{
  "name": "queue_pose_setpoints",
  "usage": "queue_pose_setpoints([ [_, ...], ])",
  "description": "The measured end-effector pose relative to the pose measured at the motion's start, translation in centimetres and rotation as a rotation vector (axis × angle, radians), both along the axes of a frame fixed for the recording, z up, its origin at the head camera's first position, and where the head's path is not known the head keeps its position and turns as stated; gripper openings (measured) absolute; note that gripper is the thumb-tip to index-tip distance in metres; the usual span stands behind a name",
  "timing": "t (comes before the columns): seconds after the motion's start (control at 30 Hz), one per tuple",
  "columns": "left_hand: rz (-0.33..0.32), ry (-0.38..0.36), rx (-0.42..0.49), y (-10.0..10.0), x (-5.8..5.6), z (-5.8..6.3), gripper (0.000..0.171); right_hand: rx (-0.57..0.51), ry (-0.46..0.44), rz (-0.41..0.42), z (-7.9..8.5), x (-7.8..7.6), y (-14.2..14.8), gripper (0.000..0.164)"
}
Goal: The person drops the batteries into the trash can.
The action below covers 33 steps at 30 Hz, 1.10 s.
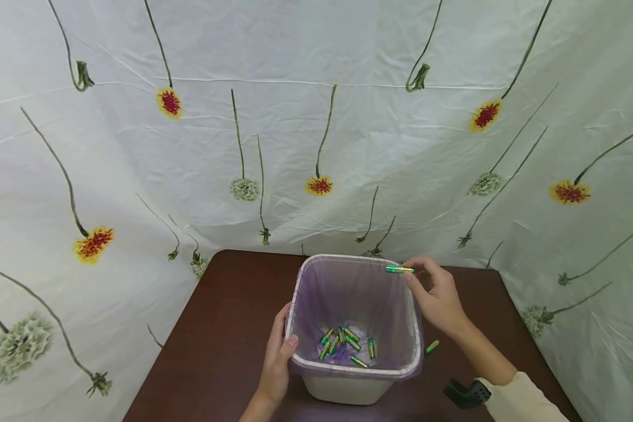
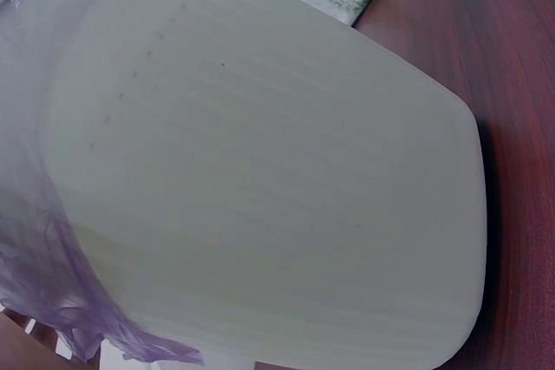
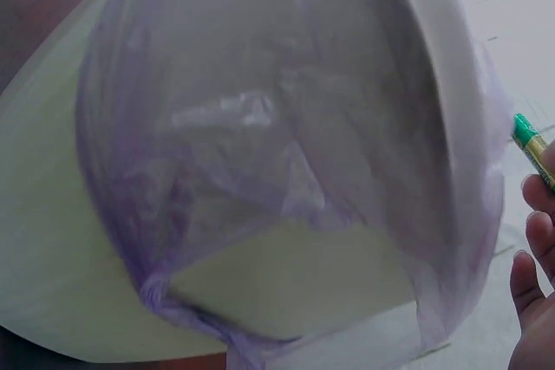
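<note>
A cream trash bin lined with a purple plastic bag stands on the table. Several green-and-gold batteries lie at its bottom. My left hand grips the bin's near-left rim, thumb on top; in the left wrist view the bin's side fills most of the picture. Over the far-right rim, my right hand pinches one battery between thumb and fingers. The right wrist view shows that battery at the fingertips, beside the bag-covered rim.
Another battery lies on the dark brown table, just right of the bin. A white cloth with flower prints hangs behind and along the sides. A black strap or band sits at the right sleeve.
</note>
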<state>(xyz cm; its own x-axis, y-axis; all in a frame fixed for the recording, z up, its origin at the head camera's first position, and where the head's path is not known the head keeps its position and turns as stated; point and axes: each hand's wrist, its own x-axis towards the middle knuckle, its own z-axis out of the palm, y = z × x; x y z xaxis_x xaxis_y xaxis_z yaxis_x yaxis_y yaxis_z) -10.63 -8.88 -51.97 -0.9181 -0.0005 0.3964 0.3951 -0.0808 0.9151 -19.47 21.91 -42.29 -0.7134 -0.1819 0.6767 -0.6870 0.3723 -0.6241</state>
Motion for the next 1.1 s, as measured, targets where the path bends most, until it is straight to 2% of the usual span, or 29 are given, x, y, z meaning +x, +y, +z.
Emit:
queue_pose_setpoints([
  [0.33,0.002,0.015,0.015,0.1,0.1,0.2,0.060,0.063,-0.012,0.084,0.3,-0.9,-0.7,0.022],
  [0.47,0.007,0.009,0.014,0.2,0.2,0.2,0.060,0.080,-0.014,0.093,0.4,-1.1,-0.4,0.024],
  [0.77,0.008,-0.003,0.017,0.2,0.2,0.1,0.061,0.116,-0.029,0.066,0.0,-1.2,1.1,0.021],
  [1.1,-0.008,-0.004,0.026,0.2,0.1,0.1,0.060,0.121,-0.024,-0.017,-0.6,-1.2,3.4,0.025],
])
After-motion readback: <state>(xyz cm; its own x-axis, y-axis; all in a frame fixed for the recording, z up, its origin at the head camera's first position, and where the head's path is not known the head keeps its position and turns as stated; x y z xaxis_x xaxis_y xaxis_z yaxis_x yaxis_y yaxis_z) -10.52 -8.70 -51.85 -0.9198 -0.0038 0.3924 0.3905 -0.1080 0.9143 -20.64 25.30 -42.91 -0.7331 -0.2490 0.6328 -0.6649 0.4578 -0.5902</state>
